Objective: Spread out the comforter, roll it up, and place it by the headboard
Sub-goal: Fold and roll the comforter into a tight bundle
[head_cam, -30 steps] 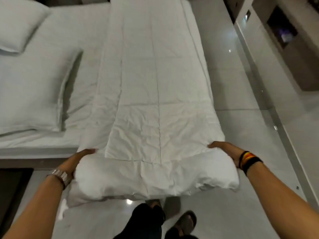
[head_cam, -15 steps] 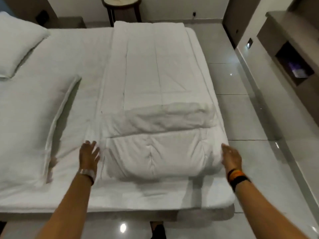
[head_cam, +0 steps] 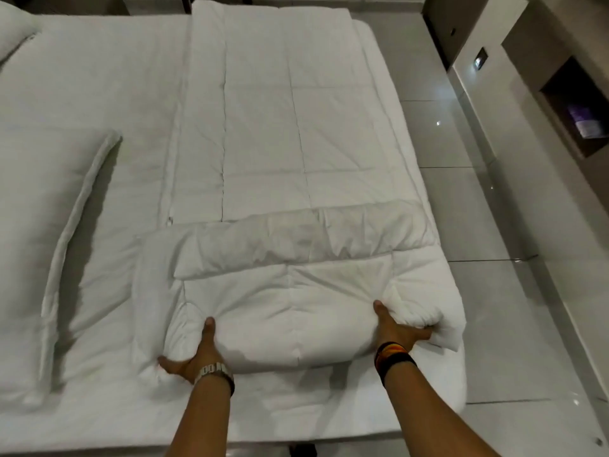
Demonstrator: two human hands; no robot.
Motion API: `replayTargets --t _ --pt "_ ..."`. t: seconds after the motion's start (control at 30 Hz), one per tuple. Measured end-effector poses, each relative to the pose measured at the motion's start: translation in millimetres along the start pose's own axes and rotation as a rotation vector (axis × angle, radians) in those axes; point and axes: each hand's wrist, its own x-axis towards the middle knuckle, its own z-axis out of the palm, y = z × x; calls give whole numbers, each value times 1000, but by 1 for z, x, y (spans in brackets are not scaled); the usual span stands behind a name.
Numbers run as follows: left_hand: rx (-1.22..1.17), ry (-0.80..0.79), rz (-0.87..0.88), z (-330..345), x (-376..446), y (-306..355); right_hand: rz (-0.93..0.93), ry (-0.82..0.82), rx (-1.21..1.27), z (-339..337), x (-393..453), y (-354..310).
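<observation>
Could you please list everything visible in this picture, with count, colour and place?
comforter: one, white, long strip on the bed's right side, near end rolled
bed: one, white sheet, fills the left and middle
pillows: two, white, left side
floor: grey glossy tiles, right
wall niche: one, dark, far right
left hand: gripping the roll's left end, metal watch
right hand: gripping the roll's right end, dark wristbands

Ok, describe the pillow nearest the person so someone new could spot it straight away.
Start at the big white bed. A folded comforter runs down its right side; the pillow lies flat to the left of that. Unlike the other pillow at the top left corner, it has a long raised edge casting a dark shadow.
</observation>
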Motion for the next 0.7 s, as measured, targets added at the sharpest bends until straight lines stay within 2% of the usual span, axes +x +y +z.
replayTargets --t 0.17,0.47,0.6,0.7 --pt "203 -7 207 -30 -11 -2 -53 0 53 -45 -19 14" --pt "151 -38 316 -179 -100 -20 -93 -75 25 -194 -81 65" --pt "204 -19 246 -272 -135 -52 -42 -35 -21 -284 -114 108" --pt "302 57 103 -343 -154 -65 80 19 -109 -346 -150 146"
